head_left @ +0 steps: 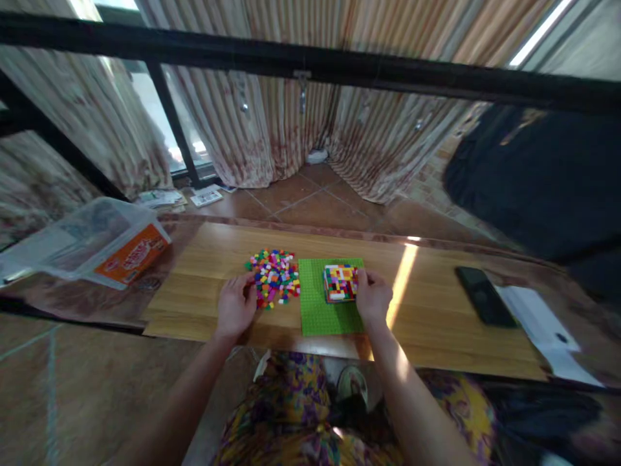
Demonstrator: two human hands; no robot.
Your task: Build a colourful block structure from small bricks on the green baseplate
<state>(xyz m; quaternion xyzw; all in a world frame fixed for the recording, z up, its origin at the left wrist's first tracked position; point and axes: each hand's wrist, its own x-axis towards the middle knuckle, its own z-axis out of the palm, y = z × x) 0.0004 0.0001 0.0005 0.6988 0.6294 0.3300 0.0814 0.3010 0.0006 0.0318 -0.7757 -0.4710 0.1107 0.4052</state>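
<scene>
A loose pile of small multicoloured toy bricks (276, 275) lies on the wooden board. My left hand (237, 303) is at the pile's left edge, its fingers curled and closed around something too small to make out. On the green baseplate (332, 320) stands a low rectangular block of toy bricks (340, 285), with white, yellow, red and other colours on top. My right hand (373, 298) is closed at the block's right side, thumb and fingers against its edge. The fingertips partly hide that edge.
A clear plastic box (104, 226) with an orange label stands at the left. At the right lie a dark phone (485, 296) and white paper (538, 323). The wooden board (427, 330) spans the low table; a black metal bar (310, 61) crosses beyond it, before striped curtains (272, 129).
</scene>
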